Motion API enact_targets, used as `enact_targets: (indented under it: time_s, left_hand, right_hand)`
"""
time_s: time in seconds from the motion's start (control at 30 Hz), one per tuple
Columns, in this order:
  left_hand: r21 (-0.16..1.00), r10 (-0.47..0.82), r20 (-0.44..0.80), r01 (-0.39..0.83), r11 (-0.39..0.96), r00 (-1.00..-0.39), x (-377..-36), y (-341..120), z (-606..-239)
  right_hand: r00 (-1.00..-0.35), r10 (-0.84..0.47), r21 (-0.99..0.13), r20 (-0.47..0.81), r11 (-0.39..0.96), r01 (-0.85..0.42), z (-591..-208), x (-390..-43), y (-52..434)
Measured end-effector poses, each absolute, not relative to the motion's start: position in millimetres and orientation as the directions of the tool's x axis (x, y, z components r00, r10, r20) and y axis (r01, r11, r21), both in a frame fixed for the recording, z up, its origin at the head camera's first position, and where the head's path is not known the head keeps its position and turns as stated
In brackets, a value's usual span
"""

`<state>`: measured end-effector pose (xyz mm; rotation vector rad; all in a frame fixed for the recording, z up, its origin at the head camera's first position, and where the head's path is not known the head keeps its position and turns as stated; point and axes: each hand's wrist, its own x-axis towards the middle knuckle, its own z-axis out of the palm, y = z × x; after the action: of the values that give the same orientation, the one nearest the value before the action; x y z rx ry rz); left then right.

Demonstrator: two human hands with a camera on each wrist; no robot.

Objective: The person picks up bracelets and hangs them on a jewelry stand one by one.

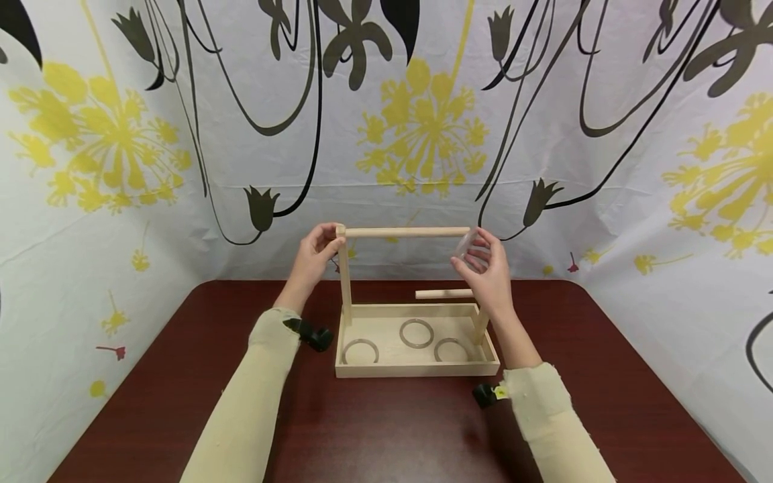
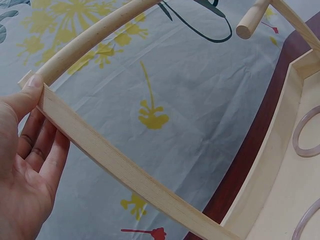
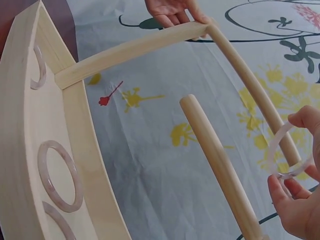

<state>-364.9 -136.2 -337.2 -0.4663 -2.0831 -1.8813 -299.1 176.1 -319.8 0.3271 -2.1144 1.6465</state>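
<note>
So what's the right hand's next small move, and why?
Probably ease the ring leftward along the upper rod: the right hand holds it at the rod's free end, while the left hand grips the top of the post at the other end. Whether the tip is through is hard to tell.

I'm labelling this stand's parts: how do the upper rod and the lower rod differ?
The upper rod joins the left post, its free end pointing right; the lower rod has its free end pointing left. The right hand holds a ring at the upper rod's free end; the lower rod's has none. Both are pale, round wooden rods.
</note>
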Motion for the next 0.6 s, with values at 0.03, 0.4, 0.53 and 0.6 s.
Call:
enact_targets:
  time_s: [0.03, 0.4, 0.53, 0.6]
  left_hand:
    - [0.901, 0.041, 0.424, 0.426, 0.087, -0.905, -365.4, -136.4, -337.3]
    - [0.898, 0.044, 0.43, 0.433, 0.083, -0.902, -363.7, -136.0, -337.0]
    - [0.889, 0.042, 0.446, 0.448, 0.098, -0.894, -363.4, -136.0, -337.3]
    - [0.887, 0.04, 0.45, 0.452, 0.099, -0.892, -363.4, -135.8, -337.5]
  right_hand:
    - [-0.875, 0.084, -0.856, 0.477, 0.267, -0.442, -319.0, -299.7, 175.9]
    - [-0.901, 0.117, -0.893, 0.418, 0.236, -0.384, -335.0, -330.9, 184.8]
    - [-0.92, 0.112, -0.911, 0.376, 0.226, -0.345, -337.8, -337.8, 184.7]
    - [-0.928, 0.109, -0.92, 0.355, 0.219, -0.326, -337.3, -339.0, 183.6]
